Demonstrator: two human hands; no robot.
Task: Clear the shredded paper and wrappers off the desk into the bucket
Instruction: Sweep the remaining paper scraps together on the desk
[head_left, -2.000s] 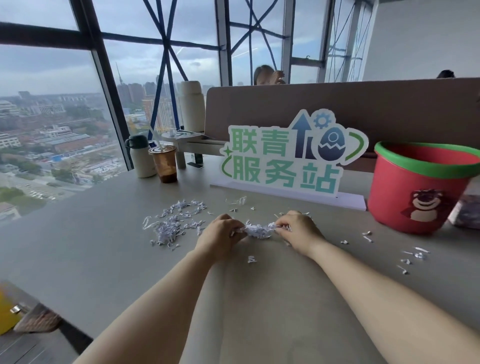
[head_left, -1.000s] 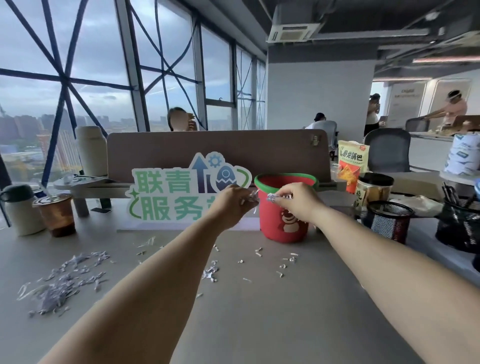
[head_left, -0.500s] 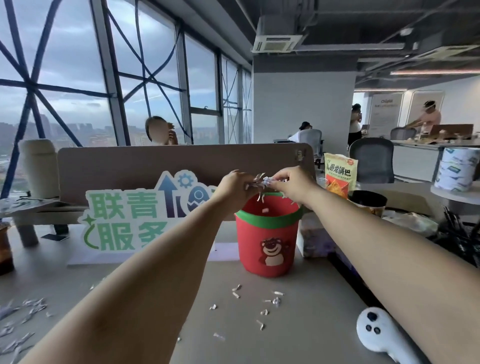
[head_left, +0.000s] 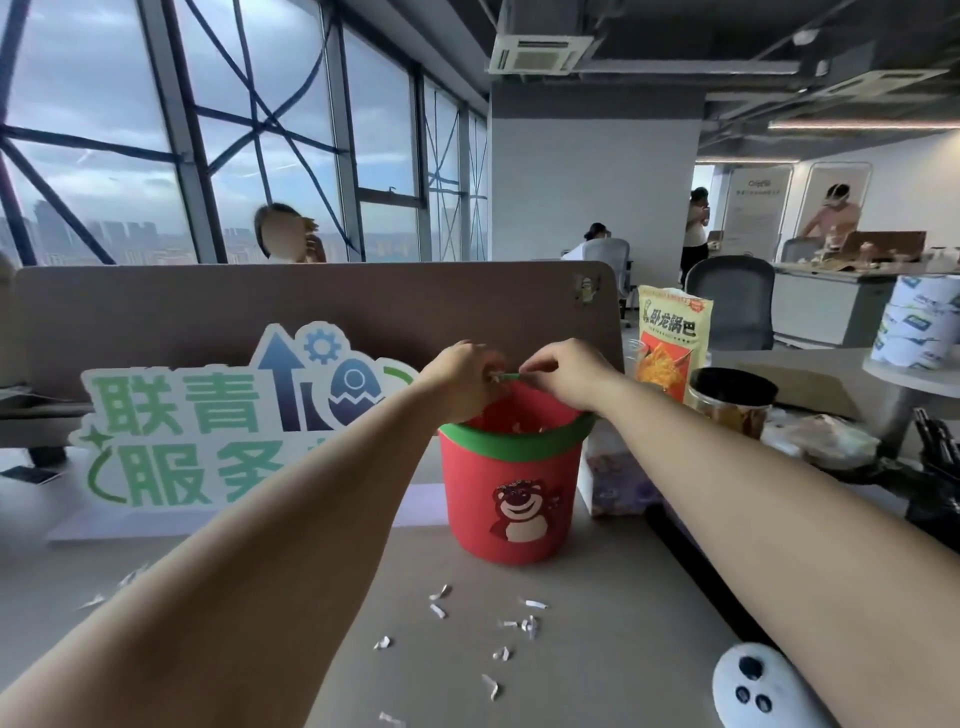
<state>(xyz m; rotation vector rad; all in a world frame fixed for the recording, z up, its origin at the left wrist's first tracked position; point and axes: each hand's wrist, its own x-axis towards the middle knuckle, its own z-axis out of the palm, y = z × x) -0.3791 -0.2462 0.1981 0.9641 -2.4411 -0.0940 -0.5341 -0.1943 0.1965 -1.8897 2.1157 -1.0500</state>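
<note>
Hands meet above bucket (head_left: 470, 499) mouth, presumably so paper drops inside: left hand (head_left: 465, 382) fingers curl on a few paper shreds (head_left: 494, 375), right hand (head_left: 566, 375) fingers pinched, contents unclear; loose scraps (head_left: 527, 623) lie on desk (head_left: 613, 587) before it.

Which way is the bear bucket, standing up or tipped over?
Standing up: the bucket sits on its base on the desk, green rim on top, bear picture upright.

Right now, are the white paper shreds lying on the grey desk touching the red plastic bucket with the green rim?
Apart. The head view shows bare desk between the nearest shreds and the base of the bucket.
</note>
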